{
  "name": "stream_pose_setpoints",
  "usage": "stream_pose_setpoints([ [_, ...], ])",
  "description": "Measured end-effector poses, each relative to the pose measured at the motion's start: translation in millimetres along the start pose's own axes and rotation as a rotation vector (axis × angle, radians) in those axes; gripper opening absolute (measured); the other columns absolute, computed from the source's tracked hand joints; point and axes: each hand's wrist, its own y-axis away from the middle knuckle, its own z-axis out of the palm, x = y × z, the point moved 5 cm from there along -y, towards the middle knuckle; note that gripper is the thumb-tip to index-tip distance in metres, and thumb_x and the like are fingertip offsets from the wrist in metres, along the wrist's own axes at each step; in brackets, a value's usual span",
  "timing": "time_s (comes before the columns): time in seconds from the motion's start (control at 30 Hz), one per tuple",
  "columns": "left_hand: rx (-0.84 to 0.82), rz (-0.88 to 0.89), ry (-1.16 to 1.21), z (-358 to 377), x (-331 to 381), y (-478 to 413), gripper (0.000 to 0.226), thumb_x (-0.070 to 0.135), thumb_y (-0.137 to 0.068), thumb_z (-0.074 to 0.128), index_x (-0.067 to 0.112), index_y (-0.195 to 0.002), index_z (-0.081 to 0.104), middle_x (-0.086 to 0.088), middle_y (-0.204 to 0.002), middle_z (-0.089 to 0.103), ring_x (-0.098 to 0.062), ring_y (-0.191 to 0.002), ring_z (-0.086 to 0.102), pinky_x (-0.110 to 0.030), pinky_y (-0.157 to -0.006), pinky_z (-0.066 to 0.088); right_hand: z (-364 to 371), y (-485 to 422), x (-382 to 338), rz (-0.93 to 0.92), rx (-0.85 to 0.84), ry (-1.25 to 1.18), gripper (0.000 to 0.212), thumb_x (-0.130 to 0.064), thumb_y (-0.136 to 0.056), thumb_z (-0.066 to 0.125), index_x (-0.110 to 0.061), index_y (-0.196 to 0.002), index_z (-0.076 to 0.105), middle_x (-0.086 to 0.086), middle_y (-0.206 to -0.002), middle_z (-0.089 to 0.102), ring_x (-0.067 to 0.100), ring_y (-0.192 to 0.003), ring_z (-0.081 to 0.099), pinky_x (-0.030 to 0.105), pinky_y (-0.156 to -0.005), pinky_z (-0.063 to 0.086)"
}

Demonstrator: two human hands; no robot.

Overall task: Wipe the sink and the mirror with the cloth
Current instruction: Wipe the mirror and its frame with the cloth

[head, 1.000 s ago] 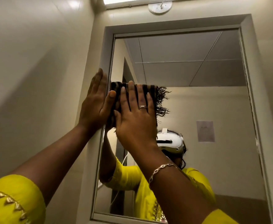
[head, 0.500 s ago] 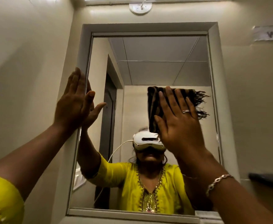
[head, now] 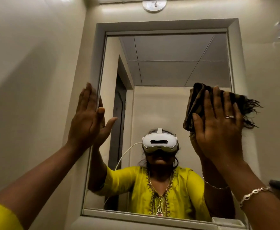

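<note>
While the flat left hand (head: 86, 120) braces the mirror (head: 169, 97) frame, the open right hand (head: 218, 130) presses the cloth (head: 197, 100) against glass.

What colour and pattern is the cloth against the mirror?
The cloth is dark brown with black stripes and a frayed fringe, seen in the head view.

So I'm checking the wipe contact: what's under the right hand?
The dark striped cloth lies under the flat right hand, pressed against the mirror near its right edge. The cloth's fringe sticks out rightward. The glass behind it is hidden.
</note>
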Motion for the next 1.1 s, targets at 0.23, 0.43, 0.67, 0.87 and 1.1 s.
stream_pose_setpoints([
  [0.23, 0.006, -0.027, 0.147, -4, -2, 1, 0.100, 0.077, -0.080, 0.006, -0.002, -0.140, 0.018, -0.018, -0.150, 0.014, -0.028, -0.139, 0.012, -0.047, -0.112, 0.020, 5, 12, -42, 0.054, -0.010, 0.013, 0.062, -0.045, -0.094, 0.019, -0.011, -0.146, 0.021, 0.014, -0.154, 0.020, 0.032, -0.142, 0.017, 0.045, -0.112, 0.012],
  [0.43, 0.021, -0.027, 0.209, -9, 6, 2, 0.105, 0.081, -0.077, 0.009, -0.004, -0.139, 0.018, -0.020, -0.149, 0.017, -0.032, -0.138, 0.016, -0.049, -0.111, 0.022, 13, 15, -105, -0.034, -0.044, -0.030, 0.062, -0.043, -0.092, 0.025, -0.010, -0.144, 0.028, 0.015, -0.152, 0.025, 0.034, -0.140, 0.020, 0.046, -0.112, 0.012],
  [0.67, 0.060, -0.030, 0.288, -7, -6, 4, 0.083, 0.070, -0.085, 0.013, 0.010, -0.142, 0.013, -0.013, -0.151, 0.019, -0.033, -0.135, 0.027, -0.056, -0.105, 0.031, 25, 12, -185, -0.077, -0.091, -0.101, 0.064, -0.042, -0.090, 0.021, -0.009, -0.144, 0.024, 0.015, -0.153, 0.021, 0.033, -0.142, 0.015, 0.048, -0.112, 0.009],
  [0.87, 0.071, -0.050, 0.388, -5, -14, 4, 0.083, 0.070, -0.084, 0.014, 0.011, -0.142, 0.013, -0.014, -0.149, 0.025, -0.029, -0.134, 0.030, -0.054, -0.104, 0.035, 33, 6, -229, -0.133, -0.129, -0.114, 0.065, -0.037, -0.085, 0.011, -0.010, -0.141, 0.030, 0.012, -0.151, 0.029, 0.030, -0.141, 0.022, 0.046, -0.111, 0.013],
  [1.1, 0.076, -0.057, 0.361, -4, -18, 5, 0.078, 0.066, -0.087, 0.013, 0.011, -0.143, 0.015, -0.014, -0.149, 0.026, -0.029, -0.136, 0.027, -0.053, -0.105, 0.034, 33, 6, -225, -0.157, -0.111, -0.164, 0.063, -0.036, -0.088, 0.010, -0.011, -0.141, 0.033, 0.011, -0.150, 0.032, 0.028, -0.140, 0.024, 0.044, -0.110, 0.013],
])
